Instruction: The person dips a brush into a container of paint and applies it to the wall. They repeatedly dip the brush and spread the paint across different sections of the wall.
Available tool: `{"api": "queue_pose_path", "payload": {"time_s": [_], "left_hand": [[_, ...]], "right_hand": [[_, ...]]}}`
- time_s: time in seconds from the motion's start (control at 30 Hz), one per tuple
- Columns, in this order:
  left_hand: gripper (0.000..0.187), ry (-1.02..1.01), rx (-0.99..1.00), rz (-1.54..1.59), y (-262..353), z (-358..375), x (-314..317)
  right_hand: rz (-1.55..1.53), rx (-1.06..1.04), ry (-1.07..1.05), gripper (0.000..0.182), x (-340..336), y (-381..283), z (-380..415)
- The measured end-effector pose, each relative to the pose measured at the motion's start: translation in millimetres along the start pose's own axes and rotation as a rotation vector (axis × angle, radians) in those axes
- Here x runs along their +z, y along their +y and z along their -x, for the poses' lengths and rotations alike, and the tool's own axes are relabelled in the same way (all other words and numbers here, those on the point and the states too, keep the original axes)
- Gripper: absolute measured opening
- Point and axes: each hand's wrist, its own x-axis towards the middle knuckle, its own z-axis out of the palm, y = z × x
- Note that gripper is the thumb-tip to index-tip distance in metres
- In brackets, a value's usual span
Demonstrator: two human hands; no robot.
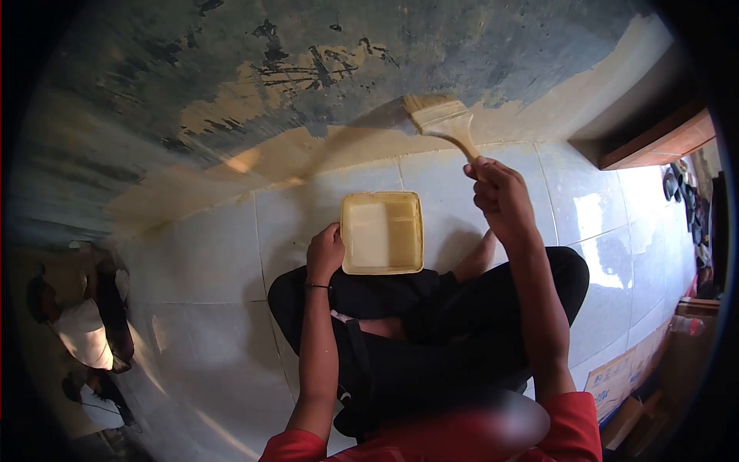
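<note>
My right hand (502,196) is closed around the handle of a wide paintbrush (443,119), raised over the floor with its bristles at the lower part of the wall (462,54). The wall shows dark, flaking paint and a cream band along its bottom. In front of my crossed legs stands a square, cream-coloured tub (420,231) with pale liquid paint (369,239) inside. My left hand (325,250) grips the tub's left side, fingers curled at its rim.
Light tiles (200,254) cover the floor. Two people (85,331) sit at the far left. A wooden ledge (658,142) juts out at the right, with shoes (677,185) beyond it. Flattened cardboard (627,369) lies at the lower right.
</note>
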Motion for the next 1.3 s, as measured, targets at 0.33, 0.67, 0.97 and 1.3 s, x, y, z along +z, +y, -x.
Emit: {"api": "queue_pose_path", "payload": {"time_s": [0.33,0.67,0.97,1.3], "left_hand": [[0.025,-0.038,-0.034,-0.039,-0.3,-2.4,1.0],[0.027,0.021,-0.022,0.012,-1.1,3.6,-2.6],[0.027,-0.025,-0.015,-0.03,2.5,6.4,-7.5],[0.025,-0.008,0.001,-0.024,0.7,9.9,-7.7]], "right_hand": [[-0.032,-0.323,-0.006,0.019,26.3,-65.3,43.0],[-0.004,-0.818,-0.22,0.027,127.0,-183.1,68.2],[0.008,-1.042,-0.262,0.03,222.0,-264.0,48.7],[0.504,-1.041,-0.168,0.04,214.6,-230.5,12.0]]}}
